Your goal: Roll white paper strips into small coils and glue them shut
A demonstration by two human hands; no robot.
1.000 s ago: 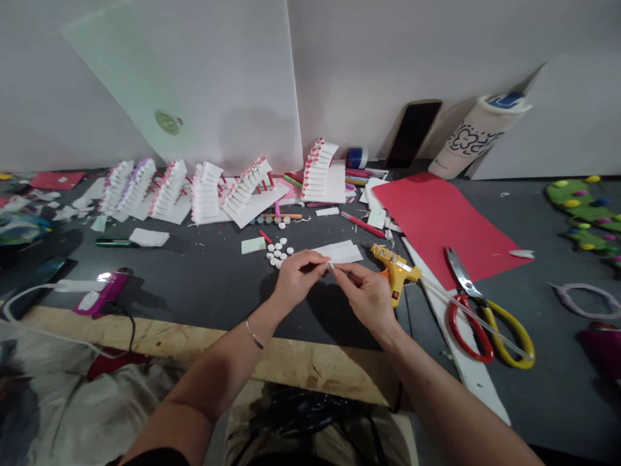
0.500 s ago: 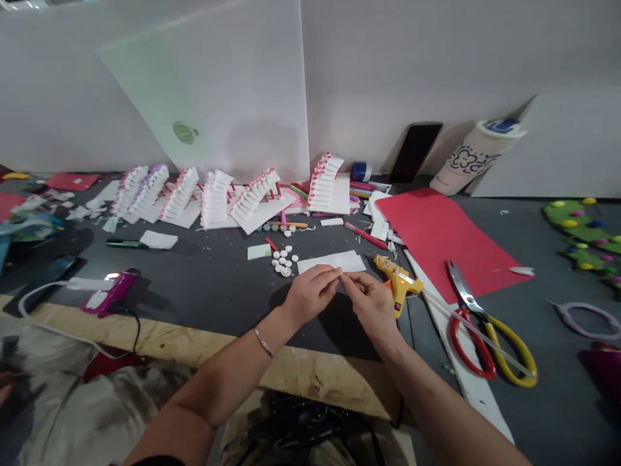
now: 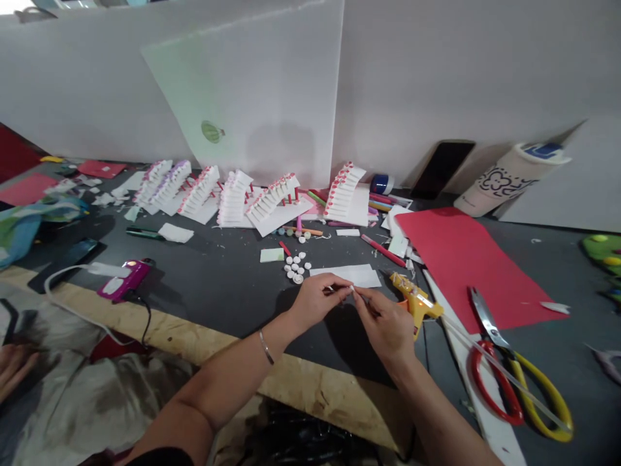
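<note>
Fingertip to fingertip, my left hand [image 3: 320,299] and my right hand [image 3: 387,323] pinch a small white piece [image 3: 352,288], mostly hidden by the fingers. Just behind them lies a white paper strip [image 3: 347,276] on the dark table. To the left is a cluster of small white round pieces [image 3: 295,266], beside a pale green card [image 3: 272,255]. A yellow glue gun [image 3: 416,299] rests right behind my right hand, a clear glue stick [image 3: 458,330] sticking out of its back.
Small white stair models [image 3: 236,199] line the back wall. On the right are a red sheet [image 3: 470,265], large scissors [image 3: 490,317], a phone [image 3: 444,169] and a leaning cup [image 3: 509,178]. A magenta power adapter [image 3: 125,278] with cables is at left; another person's hand [image 3: 17,366] shows at far left.
The view has swung left, so the table's things appear further right. Both hands still pinch at the same spot by the paper strip, with little visible movement.
</note>
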